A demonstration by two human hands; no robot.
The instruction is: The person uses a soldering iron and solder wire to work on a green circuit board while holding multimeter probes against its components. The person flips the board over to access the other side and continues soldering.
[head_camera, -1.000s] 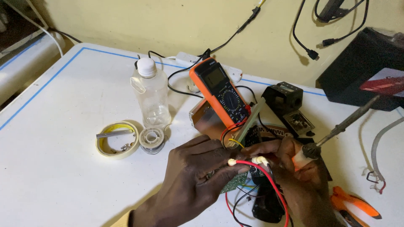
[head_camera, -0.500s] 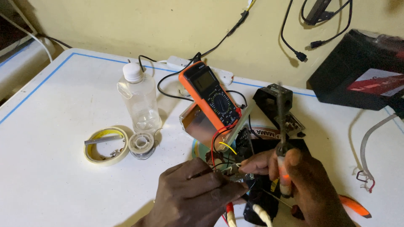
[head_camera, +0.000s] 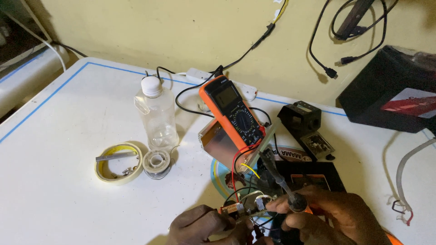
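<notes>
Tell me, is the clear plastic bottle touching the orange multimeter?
Apart. The head view shows bare white table between the clear plastic bottle and the orange multimeter, with only a black cable crossing that gap.

The orange plastic multimeter [head_camera: 233, 112] has a matt casing. The clear plastic bottle [head_camera: 157, 120] looks smooth and glossy (white cap). The silver metal box [head_camera: 223, 146] shows a dull brushed sheen. The white table [head_camera: 68, 113] is smooth.
</notes>
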